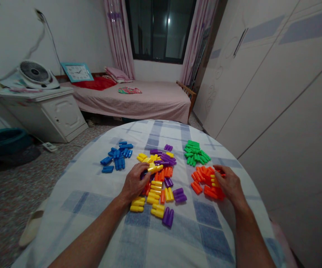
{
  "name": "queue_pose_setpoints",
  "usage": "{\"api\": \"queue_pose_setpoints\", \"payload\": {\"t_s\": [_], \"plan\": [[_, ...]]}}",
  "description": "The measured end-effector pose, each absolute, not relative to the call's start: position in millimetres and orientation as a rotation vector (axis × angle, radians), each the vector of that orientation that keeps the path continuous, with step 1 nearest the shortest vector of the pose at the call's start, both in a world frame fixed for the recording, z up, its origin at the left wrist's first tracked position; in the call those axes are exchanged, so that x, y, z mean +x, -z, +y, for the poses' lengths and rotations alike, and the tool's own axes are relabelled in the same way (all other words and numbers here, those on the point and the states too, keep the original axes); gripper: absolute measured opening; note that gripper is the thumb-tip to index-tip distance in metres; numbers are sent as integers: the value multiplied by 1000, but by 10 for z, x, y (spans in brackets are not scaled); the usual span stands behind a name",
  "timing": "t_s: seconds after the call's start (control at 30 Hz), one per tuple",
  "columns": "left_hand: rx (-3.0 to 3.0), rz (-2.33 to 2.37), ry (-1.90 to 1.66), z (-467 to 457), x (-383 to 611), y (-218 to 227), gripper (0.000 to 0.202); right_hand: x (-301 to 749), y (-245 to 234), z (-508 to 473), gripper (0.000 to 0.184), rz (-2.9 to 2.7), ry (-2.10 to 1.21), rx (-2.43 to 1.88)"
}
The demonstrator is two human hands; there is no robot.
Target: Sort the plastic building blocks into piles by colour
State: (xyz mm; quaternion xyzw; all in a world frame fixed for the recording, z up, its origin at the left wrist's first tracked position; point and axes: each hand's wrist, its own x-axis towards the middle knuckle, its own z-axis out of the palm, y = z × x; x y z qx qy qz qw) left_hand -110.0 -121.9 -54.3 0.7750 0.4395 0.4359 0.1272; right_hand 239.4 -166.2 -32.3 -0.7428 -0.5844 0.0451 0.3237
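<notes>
Small plastic pieces shaped like joined finger-like tubes lie on the table in coloured heaps. My left hand (134,182) reaches into the mixed heap in the middle, its fingers curled at a yellow piece (155,169). Around it are more yellow pieces (154,193), purple pieces (180,195) and orange pieces (166,172). My right hand (230,183) is over the orange-red heap (202,175), fingers closed on another yellow piece (213,181), which they partly cover. Green pieces (196,152) form a heap just beyond it. Blue pieces (118,156) lie in a heap at the left.
A blue-and-white checked cloth (99,201) covers the rounded table. Beyond it stand a bed (155,100) and a white cabinet (63,115) bearing a fan (35,72). A wardrobe (275,111) rises close on the right. A slipper (31,227) lies on the floor at left.
</notes>
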Motion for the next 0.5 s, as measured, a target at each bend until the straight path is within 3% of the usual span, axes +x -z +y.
{"api": "queue_pose_setpoints", "payload": {"t_s": [0.37, 0.5], "plan": [[2284, 1279, -1286, -1222, -1098, 533, 15, 2529, 252, -1834, 53, -1638, -68, -2230], [2270, 1278, -1273, -1216, -1104, 547, 14, 2501, 250, -1863, 50, -1728, -117, -2267]]}}
